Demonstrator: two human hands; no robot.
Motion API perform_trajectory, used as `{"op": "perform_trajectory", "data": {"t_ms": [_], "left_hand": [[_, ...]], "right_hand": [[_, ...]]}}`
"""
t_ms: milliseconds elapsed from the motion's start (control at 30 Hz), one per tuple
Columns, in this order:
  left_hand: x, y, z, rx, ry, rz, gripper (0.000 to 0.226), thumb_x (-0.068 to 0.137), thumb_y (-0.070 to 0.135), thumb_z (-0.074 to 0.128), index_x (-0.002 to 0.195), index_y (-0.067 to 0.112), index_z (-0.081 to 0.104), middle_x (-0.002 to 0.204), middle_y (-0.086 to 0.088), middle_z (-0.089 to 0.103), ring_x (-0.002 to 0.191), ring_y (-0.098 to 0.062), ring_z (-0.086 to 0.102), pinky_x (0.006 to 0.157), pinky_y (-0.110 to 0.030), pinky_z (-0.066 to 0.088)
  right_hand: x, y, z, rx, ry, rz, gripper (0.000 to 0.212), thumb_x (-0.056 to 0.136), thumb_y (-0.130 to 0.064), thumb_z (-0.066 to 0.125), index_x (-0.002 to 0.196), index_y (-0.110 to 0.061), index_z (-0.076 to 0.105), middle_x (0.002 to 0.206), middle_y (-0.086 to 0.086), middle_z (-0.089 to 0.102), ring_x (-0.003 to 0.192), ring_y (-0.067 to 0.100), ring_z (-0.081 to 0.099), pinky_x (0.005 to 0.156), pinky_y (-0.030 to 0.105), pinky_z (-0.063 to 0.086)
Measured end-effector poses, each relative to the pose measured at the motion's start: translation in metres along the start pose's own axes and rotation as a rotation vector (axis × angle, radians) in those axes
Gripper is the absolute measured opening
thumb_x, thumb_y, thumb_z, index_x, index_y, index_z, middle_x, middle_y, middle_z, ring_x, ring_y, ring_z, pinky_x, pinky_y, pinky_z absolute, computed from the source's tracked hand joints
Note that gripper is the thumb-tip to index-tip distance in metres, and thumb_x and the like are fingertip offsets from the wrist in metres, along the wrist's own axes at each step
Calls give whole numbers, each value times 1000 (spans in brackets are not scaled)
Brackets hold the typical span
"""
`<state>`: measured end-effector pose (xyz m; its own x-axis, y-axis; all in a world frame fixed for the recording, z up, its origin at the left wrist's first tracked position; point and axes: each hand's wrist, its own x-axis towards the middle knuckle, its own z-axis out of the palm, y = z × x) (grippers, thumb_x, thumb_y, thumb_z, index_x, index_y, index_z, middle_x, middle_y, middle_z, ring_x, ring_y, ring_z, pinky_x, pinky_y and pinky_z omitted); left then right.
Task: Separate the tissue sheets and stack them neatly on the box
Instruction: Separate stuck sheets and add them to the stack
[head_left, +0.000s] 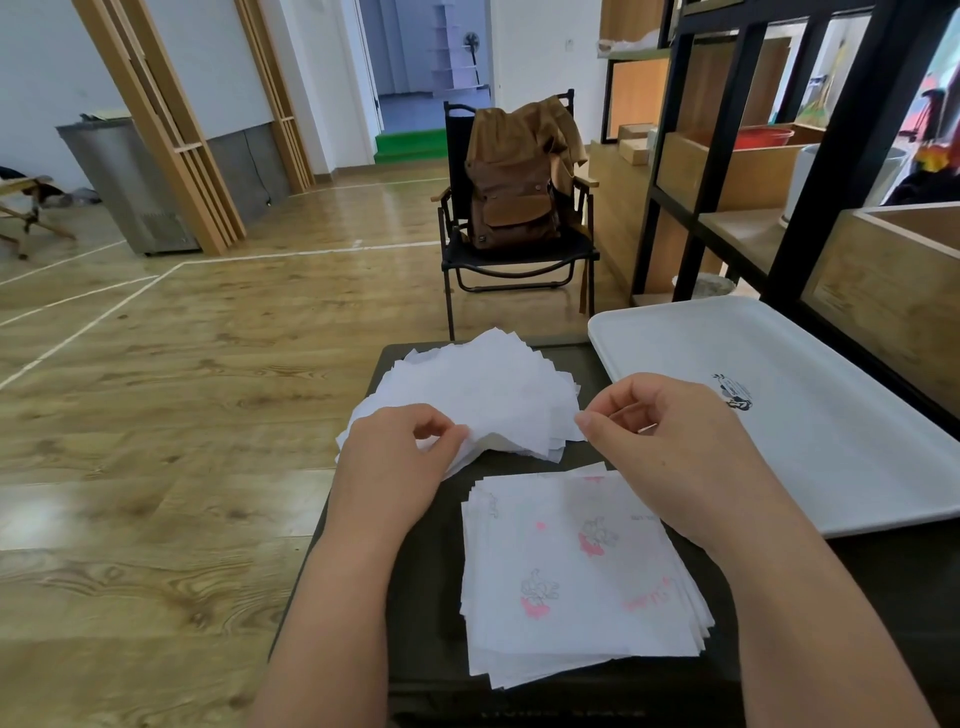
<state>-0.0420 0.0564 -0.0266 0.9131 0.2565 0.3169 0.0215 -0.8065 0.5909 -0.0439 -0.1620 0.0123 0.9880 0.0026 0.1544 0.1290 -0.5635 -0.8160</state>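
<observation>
Tissue sheets (483, 395) lie in a loose, fanned white heap on the far part of a dark box (426, 545), and both hands work at the near edge of that heap. The left hand (400, 457) has its fingers curled, thumb and forefinger pinching the near left edge of the top sheets and lifting it slightly. The right hand (660, 441) is also curled, its thumb and forefinger pressed together on the heap's near right corner. The two hands are apart, with the lifted edge of tissue stretched between them.

Nearer, below the right forearm, a second pile of printed sheets (576, 577) with pink and grey cartoon figures lies flat on the box top, its edges slightly staggered. It sits just beside the loose heap, and a strip of dark lid shows between the two.

To the right of the box, a white tray (831, 467) with a small dark printed emblem rests tilted, its left corner near the heap. Behind the tray stands a black metal shelf (727, 156) holding wooden boxes and a red tub. Farther off, a black folding chair (519, 260) carries a brown backpack (511, 202) draped with a brown garment. Wooden flooring (182, 415) with white lines spreads to the left.
</observation>
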Motion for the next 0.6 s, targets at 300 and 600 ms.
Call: {"op": "perform_trajectory", "data": {"t_ms": [300, 600], "left_hand": [[0, 2, -1, -156, 45, 20, 20, 94, 26, 62, 74, 30, 59, 72, 20, 63, 78, 11, 56, 62, -2, 37], [-1, 1, -7, -208, 29, 65, 18, 96, 27, 60, 80, 34, 59, 81, 25, 63, 81, 4, 58, 64, -6, 38]], "right_hand": [[-1, 0, 1, 15, -8, -15, 11, 85, -36, 67, 74, -33, 66, 66, -15, 64, 64, -11, 56, 51, 15, 37], [16, -8, 10, 64, -284, 47, 17, 99, -32, 45, 113, -39, 52, 107, -9, 64, 89, -1, 58, 56, 13, 46]]}}
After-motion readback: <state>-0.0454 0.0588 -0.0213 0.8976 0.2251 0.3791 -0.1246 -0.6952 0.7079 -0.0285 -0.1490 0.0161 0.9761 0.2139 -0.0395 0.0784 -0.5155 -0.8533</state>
